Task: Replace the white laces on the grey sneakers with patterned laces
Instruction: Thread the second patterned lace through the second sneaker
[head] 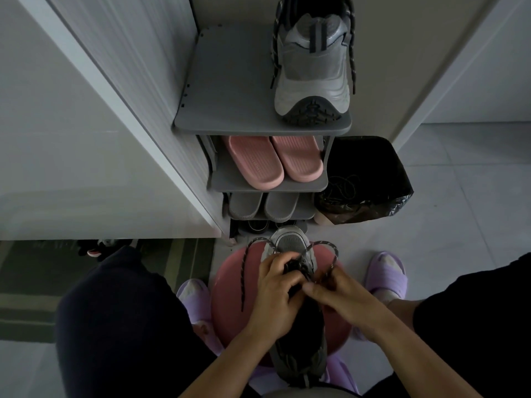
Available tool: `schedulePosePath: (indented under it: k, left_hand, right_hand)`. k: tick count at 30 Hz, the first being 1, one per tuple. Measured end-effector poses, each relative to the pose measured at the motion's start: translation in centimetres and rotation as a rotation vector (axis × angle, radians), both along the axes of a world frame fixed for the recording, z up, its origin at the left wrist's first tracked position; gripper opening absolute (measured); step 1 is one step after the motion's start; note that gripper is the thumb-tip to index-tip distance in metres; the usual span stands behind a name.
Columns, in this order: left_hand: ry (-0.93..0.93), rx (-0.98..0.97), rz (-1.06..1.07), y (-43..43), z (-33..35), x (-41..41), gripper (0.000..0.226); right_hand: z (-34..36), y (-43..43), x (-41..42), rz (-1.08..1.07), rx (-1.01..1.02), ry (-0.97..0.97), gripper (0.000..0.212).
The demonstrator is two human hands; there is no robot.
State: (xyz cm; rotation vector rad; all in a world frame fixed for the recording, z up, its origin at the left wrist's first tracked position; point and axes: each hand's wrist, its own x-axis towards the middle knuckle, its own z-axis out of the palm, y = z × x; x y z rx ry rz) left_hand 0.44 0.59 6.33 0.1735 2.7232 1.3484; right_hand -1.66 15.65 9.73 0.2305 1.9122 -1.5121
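Grey sneaker (pixel 288 244) lies on a round pink stool (pixel 230 282) between the knees, toe pointing far. A dark, light-flecked patterned lace (pixel 324 242) loops out on both sides. Left hand (pixel 273 285) grips the tongue area with curled fingers; right hand (pixel 336 291) pinches the lace. Second grey sneaker (pixel 311 70), with the same kind of lace, sits on top of the grey shoe rack (pixel 230 81). Pink slides (pixel 258 162) sit one shelf down. Black bag (pixel 373 168) right of the rack. Pale tile floor (pixel 459 196); white cabinet door (pixel 71 139) left.
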Motion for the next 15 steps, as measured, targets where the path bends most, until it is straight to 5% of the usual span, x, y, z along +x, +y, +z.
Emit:
schedulePosePath:
  k: [6, 11, 13, 15]
  left_hand:
    - [-0.201, 0.282, 0.048, -2.6, 1.6, 0.0, 0.006]
    - [-0.344, 0.866, 0.702, -8.5, 3.5, -0.7, 0.030]
    - [-0.341, 0.738, 0.832, -11.4, 4.1, -1.1, 0.024]
    - [-0.350, 0.386, 0.784, -12.5, 4.1, -1.1, 0.019]
  right_hand:
    - [-0.2, -0.8, 0.3, -0.102, 0.020, -0.049, 0.009]
    - [0.5, -0.6, 0.2, -0.154, 0.067, -0.040, 0.017]
    - [0.6, -0.6, 0.2, -0.142, 0.089, -0.017, 0.018]
    - [0.6, -0.7, 0.3, -0.097, 0.133, 0.017, 0.021]
